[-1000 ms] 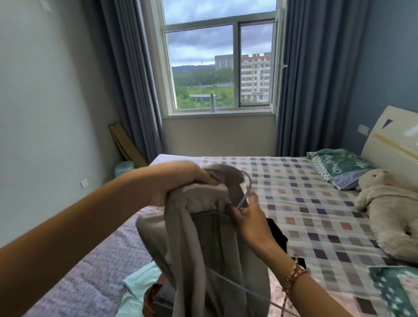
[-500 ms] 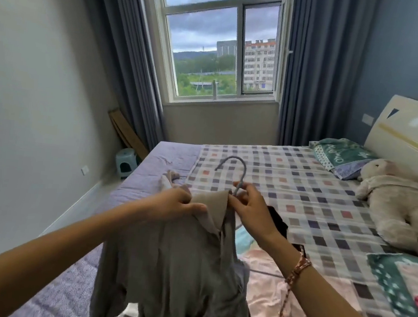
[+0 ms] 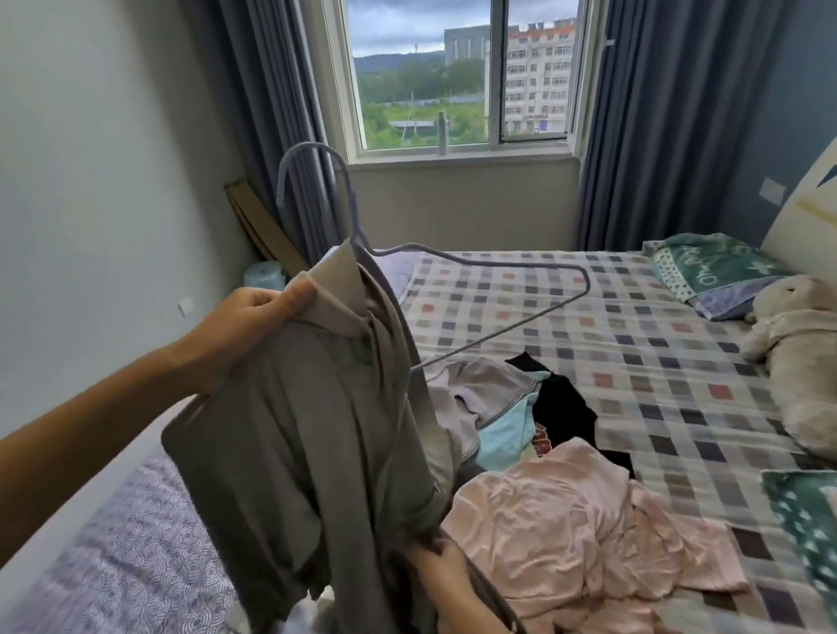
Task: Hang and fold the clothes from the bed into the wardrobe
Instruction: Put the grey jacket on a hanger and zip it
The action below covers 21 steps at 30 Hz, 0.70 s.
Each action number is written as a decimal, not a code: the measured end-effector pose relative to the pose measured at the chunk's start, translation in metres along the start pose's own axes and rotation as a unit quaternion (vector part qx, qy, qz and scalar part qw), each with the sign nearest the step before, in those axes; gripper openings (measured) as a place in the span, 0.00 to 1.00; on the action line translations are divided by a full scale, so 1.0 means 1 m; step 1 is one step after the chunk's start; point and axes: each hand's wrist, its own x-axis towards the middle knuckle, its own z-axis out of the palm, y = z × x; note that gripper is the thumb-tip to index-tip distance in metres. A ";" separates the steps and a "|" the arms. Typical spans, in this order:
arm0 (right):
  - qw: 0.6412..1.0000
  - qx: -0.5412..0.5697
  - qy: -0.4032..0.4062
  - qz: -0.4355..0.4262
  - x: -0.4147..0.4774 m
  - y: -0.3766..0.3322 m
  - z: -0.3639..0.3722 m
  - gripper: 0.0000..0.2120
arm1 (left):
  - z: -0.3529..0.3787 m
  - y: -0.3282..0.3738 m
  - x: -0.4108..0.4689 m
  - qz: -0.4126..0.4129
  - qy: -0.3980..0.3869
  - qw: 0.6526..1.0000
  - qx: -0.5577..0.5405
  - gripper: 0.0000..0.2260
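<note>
A grey collared shirt hangs in front of me, half on a light blue wire hanger. The hanger's left arm is inside the shirt; its right arm and hook stick out bare. My left hand grips the shirt's collar and left shoulder, holding it up. My right hand is low, fingers curled into the shirt's lower fabric. On the checked bed lies a pile of clothes: a pink garment, a light blue one, a black one and a grey-white one.
A plush toy and a green pillow lie by the headboard at the right. A second green pillow is near the right edge. The window with dark curtains is ahead; a small stool stands by the left wall.
My right hand has left the hanger's neck and dropped to the shirt's lower part. My left hand has lifted the shirt up and left; the hanger's right arm is bare now.
</note>
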 end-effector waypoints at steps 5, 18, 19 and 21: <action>0.989 -0.131 0.068 -0.023 0.040 -0.031 -0.023 0.12 | -0.020 -0.012 -0.005 0.004 -0.009 1.000 0.024 0.32; 0.897 -0.316 0.105 -0.291 0.021 -0.275 -0.063 0.10 | 0.007 -0.071 0.025 0.100 -0.037 0.970 0.218 0.33; 0.891 -0.321 0.105 -0.305 0.018 -0.279 -0.056 0.10 | 0.011 -0.069 0.028 0.104 -0.043 0.971 0.212 0.36; 0.876 -0.324 0.115 -0.338 0.011 -0.288 -0.044 0.10 | 0.018 -0.062 0.032 0.108 -0.059 0.974 0.190 0.37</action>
